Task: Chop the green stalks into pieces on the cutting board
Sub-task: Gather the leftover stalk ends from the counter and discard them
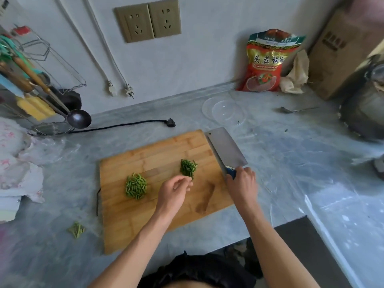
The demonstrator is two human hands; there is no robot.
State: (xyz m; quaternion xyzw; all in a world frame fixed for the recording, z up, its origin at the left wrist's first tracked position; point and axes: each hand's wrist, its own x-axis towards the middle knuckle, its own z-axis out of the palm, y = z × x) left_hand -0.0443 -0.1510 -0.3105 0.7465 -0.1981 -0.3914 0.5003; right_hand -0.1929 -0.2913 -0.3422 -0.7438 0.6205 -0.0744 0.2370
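Observation:
A bamboo cutting board (133,225) lies on the grey counter. Two heaps of chopped green stalk pieces sit on it: a lighter heap (136,186) at the left and a darker heap (188,167) nearer the middle right. My left hand (174,191) hovers just below the darker heap with loosely curled fingers, its fingertips at the heap's lower edge. My right hand (242,180) grips the blue handle of a cleaver (225,148), whose broad blade is lifted over the board's right edge.
A few green trimmings (76,230) lie on the counter left of the board. A clear plate (225,111), a spoon (295,110) and a red snack bag (267,63) sit behind. A black cord with plug (170,122) runs behind the board. A utensil rack (37,94) stands far left.

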